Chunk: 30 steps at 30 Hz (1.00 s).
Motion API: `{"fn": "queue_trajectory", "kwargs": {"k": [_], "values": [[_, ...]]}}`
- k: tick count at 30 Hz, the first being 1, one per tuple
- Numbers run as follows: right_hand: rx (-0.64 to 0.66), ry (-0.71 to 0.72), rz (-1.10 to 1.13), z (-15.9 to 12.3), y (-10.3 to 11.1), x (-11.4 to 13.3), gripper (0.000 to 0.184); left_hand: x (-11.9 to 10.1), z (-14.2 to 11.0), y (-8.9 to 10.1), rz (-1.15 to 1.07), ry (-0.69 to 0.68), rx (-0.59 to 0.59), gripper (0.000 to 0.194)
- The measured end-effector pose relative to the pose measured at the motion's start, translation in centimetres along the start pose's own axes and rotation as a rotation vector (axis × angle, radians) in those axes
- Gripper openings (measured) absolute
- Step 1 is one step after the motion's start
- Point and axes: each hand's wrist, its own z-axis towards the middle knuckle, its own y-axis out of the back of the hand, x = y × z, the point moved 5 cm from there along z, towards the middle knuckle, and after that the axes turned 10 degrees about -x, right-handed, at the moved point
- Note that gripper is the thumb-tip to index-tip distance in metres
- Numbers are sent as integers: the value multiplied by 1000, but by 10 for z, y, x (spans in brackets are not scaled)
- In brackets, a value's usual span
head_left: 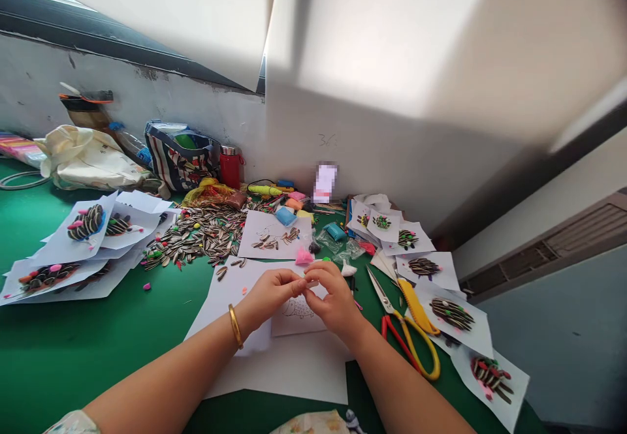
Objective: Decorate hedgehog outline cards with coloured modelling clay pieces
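Note:
My left hand (275, 297), with a gold bangle at the wrist, and my right hand (335, 300) meet fingertip to fingertip over the white sheets. Both are closed in a pinch around something small and pale, mostly hidden by the fingers. Just below them lies a card with a line drawing (298, 310) of an animal, partly covered by my right hand. Beyond my fingers is a lump of pink clay (304, 256). White clay (348, 269) sits right of my right hand. Farther back, sunflower seeds (269, 243) rest on another drawn card.
A heap of loose sunflower seeds (206, 235) spreads at back left. Finished seed pictures lie in a left stack (105, 254) and along the right edge (460, 316). Yellow-handled scissors (426, 349), red-handled pliers (401, 339) and a yellow cutter (416, 307) lie right. A phone (325, 183) leans on the wall.

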Motion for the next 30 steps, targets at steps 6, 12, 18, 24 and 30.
{"fn": "queue_trajectory", "kwargs": {"k": [6, 12, 18, 24, 30], "values": [[-9, 15, -21, -1, 0, 1, 19, -1, -1, 1, -23, 33, 4, 36], [-22, 32, -27, -1, 1, 3, 19, 1, -2, -3, -91, 31, 83, 40], [-30, 47, -24, 0, 2, 5, 22, 6, -3, -7, -209, 126, 90, 49], [-19, 40, -32, 0, 1, 3, 19, 6, -2, -5, -138, 82, 91, 34], [-30, -11, -28, -2, 3, 0, 42, 9, 0, -2, -155, 110, 38, 30]]}}
